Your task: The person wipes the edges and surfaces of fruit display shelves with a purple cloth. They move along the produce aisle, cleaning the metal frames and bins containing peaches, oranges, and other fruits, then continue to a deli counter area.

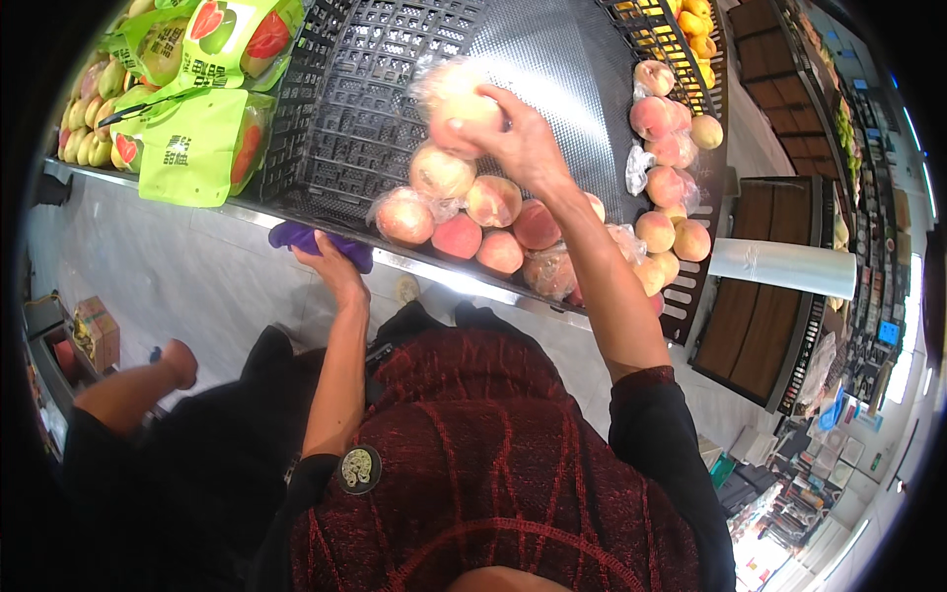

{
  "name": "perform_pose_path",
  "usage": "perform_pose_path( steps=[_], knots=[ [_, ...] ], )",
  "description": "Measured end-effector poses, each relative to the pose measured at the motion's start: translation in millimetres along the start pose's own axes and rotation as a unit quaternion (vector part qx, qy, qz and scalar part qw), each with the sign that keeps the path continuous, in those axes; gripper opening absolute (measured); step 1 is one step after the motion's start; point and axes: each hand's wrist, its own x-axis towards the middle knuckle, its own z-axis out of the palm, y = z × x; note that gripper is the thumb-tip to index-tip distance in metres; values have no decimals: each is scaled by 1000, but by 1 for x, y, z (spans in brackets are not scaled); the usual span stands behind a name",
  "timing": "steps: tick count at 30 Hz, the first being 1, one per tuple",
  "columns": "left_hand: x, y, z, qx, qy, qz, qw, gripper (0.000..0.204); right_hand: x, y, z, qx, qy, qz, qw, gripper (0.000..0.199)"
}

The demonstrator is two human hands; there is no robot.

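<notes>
My right hand (521, 138) reaches over the display and is closed around a pale pink-yellow peach (452, 97), which has clear plastic film about it. Just below it, several peaches (441, 170) lie in a heap along the metal front edge, some of them wrapped in film. At that edge, left of the heap, my left hand (340, 273) grips a bunched purple cloth (314, 240) against the rim. Part of the held peach is hidden by my fingers and blurred.
Black plastic crates (370, 89) stand behind and left of the peaches. Green fruit bags (202, 148) fill the left side. More peaches (663, 183) line the right, near a roll of clear bags (784, 266). Another person's arm (138, 387) shows at lower left.
</notes>
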Motion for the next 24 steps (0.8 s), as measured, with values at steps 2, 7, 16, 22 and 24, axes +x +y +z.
perform_pose_path(
  steps=[2,7,16,22,24],
  knots=[
    [-8,10,6,-12,-9,-10,1000,70,0,9,14,-149,21,-158,976,64],
    [54,-16,-5,-71,57,68,994,51,-2,7,47,-210,59,-330,918,67],
    [184,25,-45,-28,70,86,993,28,-30,22,-12,-279,35,-229,932,61],
    [181,30,-43,-86,42,83,992,28,-67,107,-161,-524,222,23,822,50],
    [161,26,-37,-89,11,104,990,34,-77,130,-190,-572,192,108,790,52]
  ],
)
